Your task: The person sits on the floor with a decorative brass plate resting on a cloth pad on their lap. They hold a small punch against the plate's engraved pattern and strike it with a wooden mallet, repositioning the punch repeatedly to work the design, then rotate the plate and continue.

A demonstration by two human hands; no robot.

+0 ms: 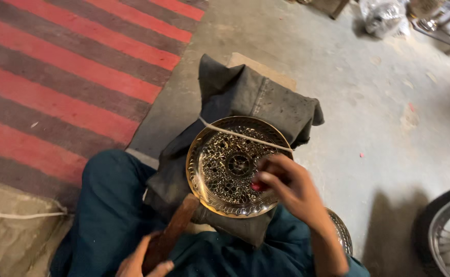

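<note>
Hands: right hand (286, 187) pinches a small red object (257, 186) against the pierced brass plate (219, 169); left hand (142, 261) closed around a wooden handle (171, 233).

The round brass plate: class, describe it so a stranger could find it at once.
Start at the red-and-grey striped rug, then go right to the dark cloth bundle on the person's lap. The brass plate lies on it, shiny, pierced with ornate patterns, a white string across its top.
</note>
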